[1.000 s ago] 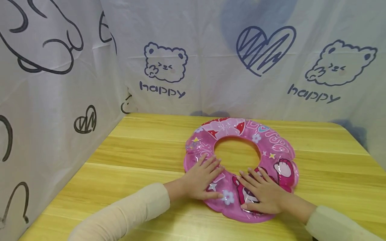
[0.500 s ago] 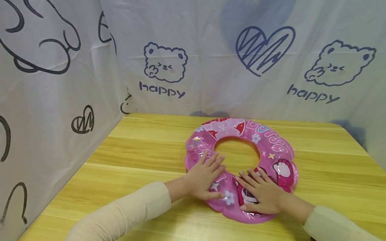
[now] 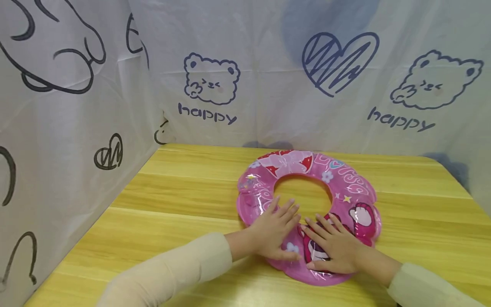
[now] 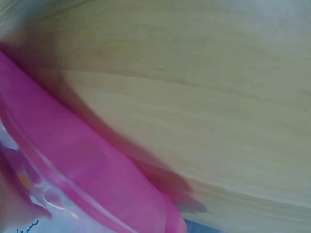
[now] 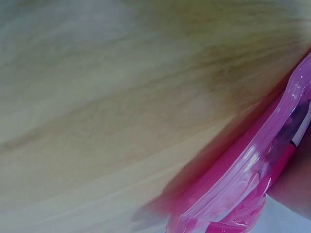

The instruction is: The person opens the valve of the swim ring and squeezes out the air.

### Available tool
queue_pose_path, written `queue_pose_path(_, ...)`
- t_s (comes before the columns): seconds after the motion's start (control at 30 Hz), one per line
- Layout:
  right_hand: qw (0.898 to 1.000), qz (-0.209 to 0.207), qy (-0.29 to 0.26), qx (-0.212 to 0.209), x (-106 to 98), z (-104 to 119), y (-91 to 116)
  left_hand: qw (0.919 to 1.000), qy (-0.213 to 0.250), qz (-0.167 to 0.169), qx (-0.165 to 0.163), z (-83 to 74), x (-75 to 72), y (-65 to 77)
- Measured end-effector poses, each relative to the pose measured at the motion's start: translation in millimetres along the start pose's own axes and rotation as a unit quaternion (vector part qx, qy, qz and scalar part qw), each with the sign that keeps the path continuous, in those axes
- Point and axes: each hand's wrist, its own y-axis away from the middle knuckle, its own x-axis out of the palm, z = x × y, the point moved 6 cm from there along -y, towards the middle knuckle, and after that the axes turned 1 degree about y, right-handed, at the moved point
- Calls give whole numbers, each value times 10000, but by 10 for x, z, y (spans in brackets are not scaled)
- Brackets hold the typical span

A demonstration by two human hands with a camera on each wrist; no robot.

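Note:
A pink inflatable swim ring (image 3: 345,179) printed with a bear, flowers, stars and a bow lies flat on the table in the head view. My left hand (image 3: 274,232) rests on its near left part, fingers straight and spread toward the central hole. On the near right part, over the printed bear, my right hand (image 3: 333,245) lies palm down with straight fingers. The left wrist view shows the side of the swim ring (image 4: 82,150) at the lower left. In the right wrist view the ring's shiny seam (image 5: 233,179) runs along the lower right.
The ring lies on a yellow wood-grain table (image 3: 172,192). White cloth (image 3: 268,106) with drawn hearts, bears and "happy" lettering hangs behind the table, and more cloth (image 3: 76,119) hangs along the left side.
My left hand has slid to the right across the ring, closer to the right hand, uncovering more of the ring's left side. The right hand stays in place.

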Motion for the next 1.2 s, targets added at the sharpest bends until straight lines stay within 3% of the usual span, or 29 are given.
queue_pose_path(0.17, 10000, -45, 51, -21, 3, -3, 3, 9996, 179, 195, -32, -8, 87, -14)
queue_pose_path(0.53, 9989, -264, 358, -131, -5, 11, -9, 9973, 665, 195, -223, -8, 205, 62)
queue_pose_path(0.8, 9997, -223, 124, -39, -41, 30, 13, 9953, 911, 152, -306, -20, 274, 97)
queue_pose_path(1.2, 9998, -131, 163, 13, -46, 22, -1, 9924, 890, 774, -364, -30, 310, 85)
